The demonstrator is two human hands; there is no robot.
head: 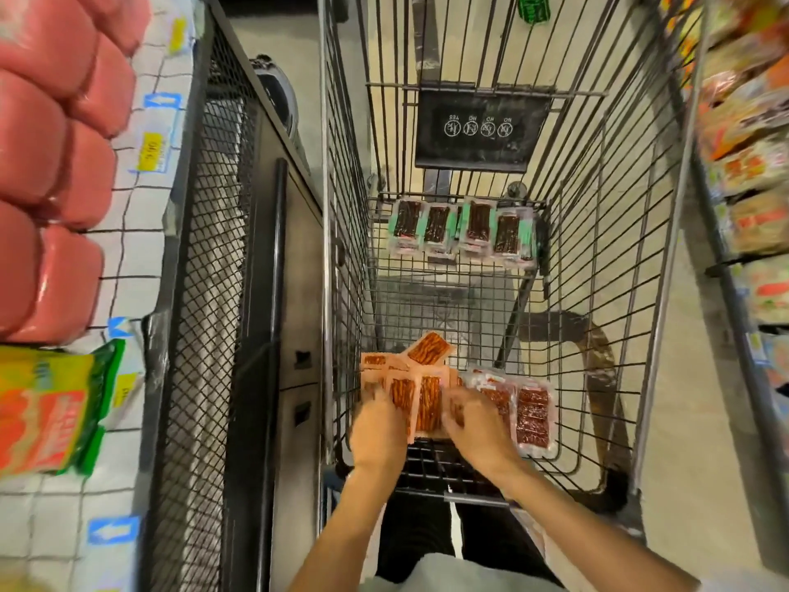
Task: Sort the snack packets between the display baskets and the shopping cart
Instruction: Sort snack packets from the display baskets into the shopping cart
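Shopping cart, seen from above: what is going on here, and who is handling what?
A person reaches into the wire shopping cart, with the left hand and right hand both on a loose pile of orange packets at its near end; blur hides the grip. Red packets lie just right of the pile, and green-edged packets sit in a row farther along.

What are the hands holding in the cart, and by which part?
The left hand and right hand both grip the orange snack packets by their near ends. Blur hides the exact fingers.
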